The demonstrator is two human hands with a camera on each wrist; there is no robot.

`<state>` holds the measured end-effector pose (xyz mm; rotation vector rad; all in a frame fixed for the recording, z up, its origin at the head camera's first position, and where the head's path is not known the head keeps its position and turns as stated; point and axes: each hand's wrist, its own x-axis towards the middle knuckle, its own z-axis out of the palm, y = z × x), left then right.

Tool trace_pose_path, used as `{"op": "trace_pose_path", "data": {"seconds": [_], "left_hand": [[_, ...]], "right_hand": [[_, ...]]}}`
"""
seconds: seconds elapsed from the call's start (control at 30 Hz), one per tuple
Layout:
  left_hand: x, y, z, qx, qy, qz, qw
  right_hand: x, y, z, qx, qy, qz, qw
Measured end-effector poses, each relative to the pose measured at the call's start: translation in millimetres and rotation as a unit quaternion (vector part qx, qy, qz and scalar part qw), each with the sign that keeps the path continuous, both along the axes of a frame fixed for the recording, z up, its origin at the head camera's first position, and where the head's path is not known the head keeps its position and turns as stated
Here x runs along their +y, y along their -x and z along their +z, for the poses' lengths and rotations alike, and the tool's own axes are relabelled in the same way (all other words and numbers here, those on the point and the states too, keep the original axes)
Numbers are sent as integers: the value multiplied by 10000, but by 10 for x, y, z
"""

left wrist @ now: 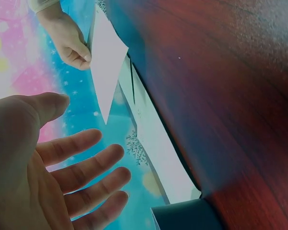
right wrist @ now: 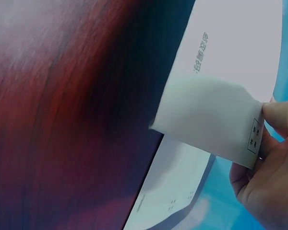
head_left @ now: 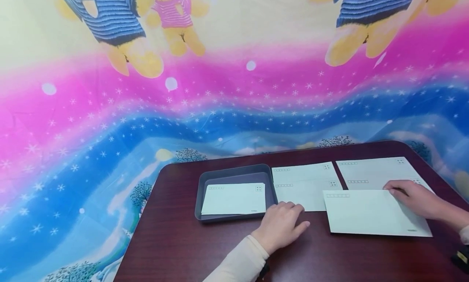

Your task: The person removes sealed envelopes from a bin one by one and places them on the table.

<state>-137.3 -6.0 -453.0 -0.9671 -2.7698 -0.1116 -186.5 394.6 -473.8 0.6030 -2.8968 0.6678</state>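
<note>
Here, the dark grey tray [head_left: 234,219] holds a small stack of white envelopes [head_left: 233,199] lying flat, stamp boxes upward (only the top one shows fully). Beside its near right corner, the left hand [head_left: 281,224] has its fingers spread, holding nothing. The right hand [head_left: 415,198] pinches another envelope [head_left: 373,214] by its upper edge, raised before the flat envelopes [head_left: 302,198] right of the tray.
</note>
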Motion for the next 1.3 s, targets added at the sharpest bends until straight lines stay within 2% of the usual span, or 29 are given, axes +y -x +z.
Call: {"op": "trace_pose_path", "data": {"seconds": [0.23,0.3,0.57,0.97,1.3], "left_hand": [[33,-16,-41,146,70,-59,9999],[41,-20,-43,190,64,-60,9998],[84,-26,-35,152,-30,-133,9998],[149,-23,-41,52,80,-130,9999],[265,-36,-45,-44,67,-173,9998]], "right_hand": [[142,7,21,-714,-307,-402,9962],[177,13,22,-778,-374,-451,9952],[278,29,6,-704,-519,-644,9941],[446,47,-39,-555,-774,-759,9926],[516,49,-125,-62,-839,-891,9925]]}}
